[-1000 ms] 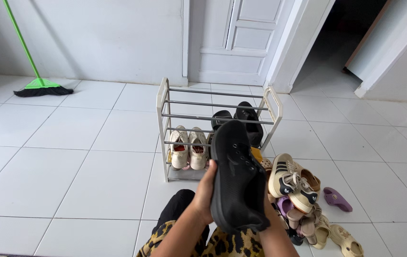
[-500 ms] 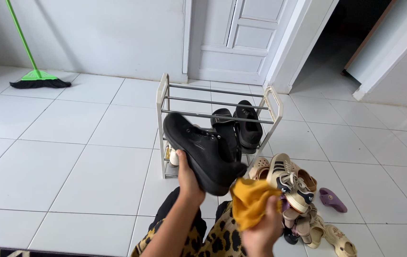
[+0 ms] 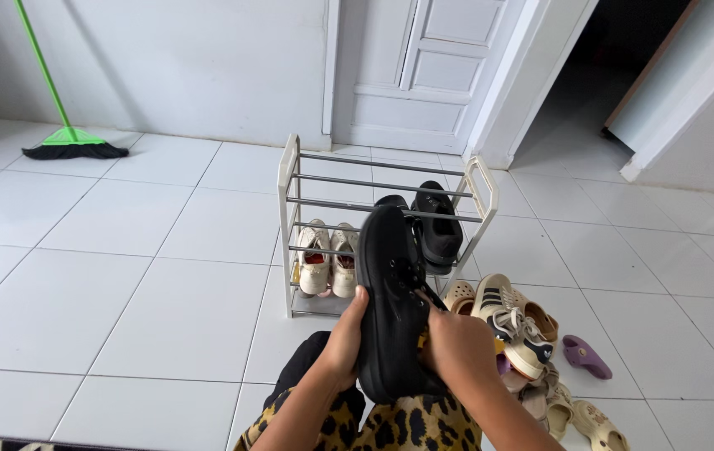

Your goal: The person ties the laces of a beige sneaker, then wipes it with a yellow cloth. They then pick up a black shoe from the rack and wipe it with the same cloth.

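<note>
Above the lap, in front of the shoe rack (image 3: 290, 200): black shoe (image 3: 390, 301) held toe-up, roughly upright, between both hands. Left hand (image 3: 345, 336) clamped on its left side near the heel, fingers wrapped behind. Right hand (image 3: 457, 347) pressed to the lace side, closed; a bit of yellow cloth (image 3: 425, 338) just visible under it. On the rack: pair of cream sneakers (image 3: 327, 259) lower left, black shoes (image 3: 439, 224) right. Just right on the floor tiles (image 3: 123, 284): pile of sandals and a striped sneaker (image 3: 511, 321), purple sandal (image 3: 586, 355). Green broom (image 3: 64, 138) far left by the wall.
</note>
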